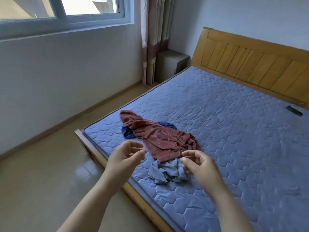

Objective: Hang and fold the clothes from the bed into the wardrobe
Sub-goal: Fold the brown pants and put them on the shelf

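3 garments lie in a loose heap on the bed [234, 131], near its foot corner. They seem dropped there rather than laid out, so each needs lifting free before it can be folded or hung. The rust-red garment [160, 139] sprawls on top. A dark blue garment [128, 132] peeks from under it at its 10 and 1 o'clock, and a crumpled pale blue garment [167, 171] lies at its 6 o'clock, partly tucked beneath the red hem.

The left hand [124, 156] hangs above the mattress edge at the red garment's 8 o'clock. Its fingers [138, 144] are loosely curled with a narrow gap to the thumb and hold nothing. The right hand [200, 164] hovers at 5 o'clock, over the pale blue piece. Its fingers [187, 154] are also relaxed and slightly parted, with the tips just beside the red hem. Whether they brush the cloth I cannot tell, but nothing is gripped. Both hands look poised to take the red hem from 2 sides.

Farther out, at 2 o'clock, stands the wooden headboard [250, 67]. A small dark object [294, 110] lies on the mattress at 3 o'clock. A nightstand [170, 64] and curtain [153, 39] fill the corner at 12. No wardrobe is in view.
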`<state>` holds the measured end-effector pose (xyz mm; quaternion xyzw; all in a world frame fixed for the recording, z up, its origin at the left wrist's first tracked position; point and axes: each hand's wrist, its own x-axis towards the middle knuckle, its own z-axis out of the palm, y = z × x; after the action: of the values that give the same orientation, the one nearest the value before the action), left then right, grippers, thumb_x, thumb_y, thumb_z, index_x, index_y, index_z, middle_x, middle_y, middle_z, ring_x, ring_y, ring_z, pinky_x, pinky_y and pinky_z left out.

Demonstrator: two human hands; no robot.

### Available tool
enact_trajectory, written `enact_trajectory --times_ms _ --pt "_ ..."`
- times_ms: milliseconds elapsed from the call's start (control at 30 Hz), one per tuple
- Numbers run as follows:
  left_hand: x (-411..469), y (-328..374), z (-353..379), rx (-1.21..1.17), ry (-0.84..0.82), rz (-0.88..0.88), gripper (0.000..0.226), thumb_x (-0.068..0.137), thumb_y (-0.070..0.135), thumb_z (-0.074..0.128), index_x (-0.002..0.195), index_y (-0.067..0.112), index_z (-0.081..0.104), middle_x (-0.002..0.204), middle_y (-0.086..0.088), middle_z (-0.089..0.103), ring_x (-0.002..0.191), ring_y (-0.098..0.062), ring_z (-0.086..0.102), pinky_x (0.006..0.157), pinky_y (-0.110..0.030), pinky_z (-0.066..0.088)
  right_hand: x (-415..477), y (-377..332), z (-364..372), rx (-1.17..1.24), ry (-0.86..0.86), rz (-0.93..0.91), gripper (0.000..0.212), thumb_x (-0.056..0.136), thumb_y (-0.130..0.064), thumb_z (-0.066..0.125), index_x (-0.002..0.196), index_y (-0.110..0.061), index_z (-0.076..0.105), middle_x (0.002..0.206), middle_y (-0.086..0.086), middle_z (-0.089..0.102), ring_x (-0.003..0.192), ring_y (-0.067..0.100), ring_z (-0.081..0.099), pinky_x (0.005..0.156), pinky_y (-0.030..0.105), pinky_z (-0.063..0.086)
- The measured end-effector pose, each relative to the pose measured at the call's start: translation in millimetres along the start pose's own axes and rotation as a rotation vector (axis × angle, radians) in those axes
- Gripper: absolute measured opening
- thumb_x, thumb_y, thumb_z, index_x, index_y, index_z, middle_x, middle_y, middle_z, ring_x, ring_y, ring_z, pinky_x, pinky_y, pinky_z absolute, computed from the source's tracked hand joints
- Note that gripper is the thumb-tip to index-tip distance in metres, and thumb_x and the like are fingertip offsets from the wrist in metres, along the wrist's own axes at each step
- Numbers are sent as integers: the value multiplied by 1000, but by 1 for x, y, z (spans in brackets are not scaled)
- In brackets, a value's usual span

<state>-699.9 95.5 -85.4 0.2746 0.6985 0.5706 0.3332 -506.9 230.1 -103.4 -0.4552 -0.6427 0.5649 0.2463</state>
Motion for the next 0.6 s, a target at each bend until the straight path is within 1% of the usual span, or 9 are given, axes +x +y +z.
enact_trajectory --times_ms 67,167,200,267,333,467,600 --pt "21 -2 3 12 -65 -16 8 89 13 67 96 17 66 93 -6 73 91 -31 68 84 -45 55 11 3 0 -17 49 21 9 88 -13 68 92 -21 69 82 4 71 78 19 66 76 39 56" --pt "60 -2 7 67 -130 -17 8 89 14 67 96 18 66 92 -4 73 90 -28 68 85 -44 56 37 8 -3 -30 131 31 9 88 -13 67 92 -21 68 77 3 72 74 12 67 67 27 55" --pt "73 -2 9 91 -146 -20 9 89 15 66 97 18 66 93 -4 73 90 -26 69 85 -44 57 48 10 -4 -34 146 39 8 88 -13 67 91 -20 68 78 4 72 75 13 67 68 27 55" --pt "100 0 15 117 -165 -28 9 89 14 66 98 18 66 94 -5 73 91 -27 68 86 -45 56 72 14 -5 -35 164 54 7 88 -14 67 91 -21 68 82 8 72 80 21 67 76 36 56" --pt "128 3 23 148 -176 -25 10 89 12 66 97 17 65 95 -5 73 90 -27 69 87 -47 55 99 17 -6 -23 179 65 6 88 -16 67 91 -22 68 82 8 72 83 25 68 80 43 55" --pt "182 6 40 269 -230 -44 11 87 12 67 95 19 66 92 -3 73 86 -24 69 85 -47 56 147 25 -14 -14 241 118 4 87 -19 68 89 -23 68 80 4 72 82 28 68 79 47 55" --pt "229 1 58 359 -254 -22 11 86 13 68 91 23 66 86 -2 73 80 -17 68 79 -41 57 185 31 -23 -25 266 144 4 86 -20 68 87 -24 68 80 3 72 81 27 68 78 47 55"
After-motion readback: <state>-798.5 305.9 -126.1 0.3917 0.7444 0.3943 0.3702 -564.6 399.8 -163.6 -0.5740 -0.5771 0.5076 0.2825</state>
